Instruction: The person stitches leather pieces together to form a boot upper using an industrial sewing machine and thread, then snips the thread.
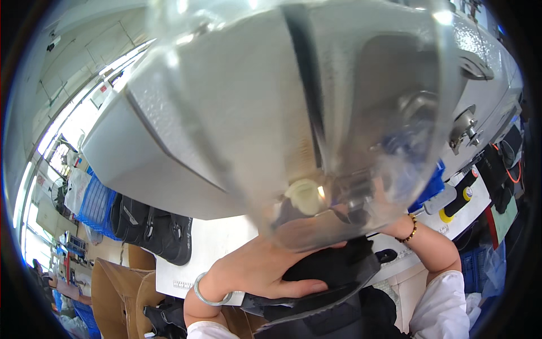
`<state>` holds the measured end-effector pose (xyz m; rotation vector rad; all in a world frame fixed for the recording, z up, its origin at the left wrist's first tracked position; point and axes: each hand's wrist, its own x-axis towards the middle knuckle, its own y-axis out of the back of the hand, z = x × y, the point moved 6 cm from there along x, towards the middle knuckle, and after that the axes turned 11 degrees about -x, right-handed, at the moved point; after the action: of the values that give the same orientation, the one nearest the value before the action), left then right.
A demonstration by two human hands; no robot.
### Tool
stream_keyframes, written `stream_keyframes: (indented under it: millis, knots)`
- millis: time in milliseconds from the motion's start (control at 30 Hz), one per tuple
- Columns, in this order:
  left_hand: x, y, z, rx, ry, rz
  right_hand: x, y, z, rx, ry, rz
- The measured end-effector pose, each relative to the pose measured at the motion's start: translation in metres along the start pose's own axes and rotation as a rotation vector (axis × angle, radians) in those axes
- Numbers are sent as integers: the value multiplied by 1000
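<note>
A grey-white sewing machine (pixel 226 124) fills the upper middle of the head view, with a clear plastic guard (pixel 265 226) hanging from it toward me. Under the guard, at the machine's working end, my left hand (pixel 257 268) lies on a black piece of material (pixel 333 268), thumb stretched out and apart from the fingers. The fingertips blur behind the plastic. My right hand (pixel 395 223) reaches in from the right beside the same piece; its fingers are mostly hidden by the guard. A grey bangle circles my left wrist, a beaded bracelet my right.
Black shoe-like pieces (pixel 164 229) rest at the left of the white table (pixel 220 234). An open cardboard box (pixel 116 288) stands below the left edge. Rightward lie a yellow-and-black spool or tool (pixel 458 204) and a blue object (pixel 432 186). A blue crate (pixel 473 268) stands lower right.
</note>
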<state>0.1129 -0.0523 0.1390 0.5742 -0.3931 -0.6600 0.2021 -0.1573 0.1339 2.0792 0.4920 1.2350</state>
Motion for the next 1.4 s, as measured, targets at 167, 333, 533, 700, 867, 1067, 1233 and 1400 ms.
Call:
stream_keyframes:
  millis: [167, 333, 533, 700, 867, 1067, 1233, 1400]
  knots:
    - [-3, 2, -6, -44, -12, -37, -9, -6, 8, 62, -181, 11]
    - [-3, 5, -8, -39, -46, -56, -13, -20, 18, 127, -146, 50]
    - [-6, 10, -11, -96, -13, -83, -13, -20, 14, 29, -110, 124]
    - [-9, 16, -15, -80, -97, -186, -18, -19, 7, -51, -110, 180]
    - [-12, 18, -17, -173, -107, -189, -19, -21, 2, -46, -156, 201]
    - [-19, 21, -30, -125, -73, -221, -18, -23, 9, -39, -159, 196]
    - [-19, 23, -31, -110, -40, -221, -17, -20, 4, -68, -157, 209]
    - [-7, 22, -22, -279, -179, -174, -15, -13, 0, -3, -178, 243]
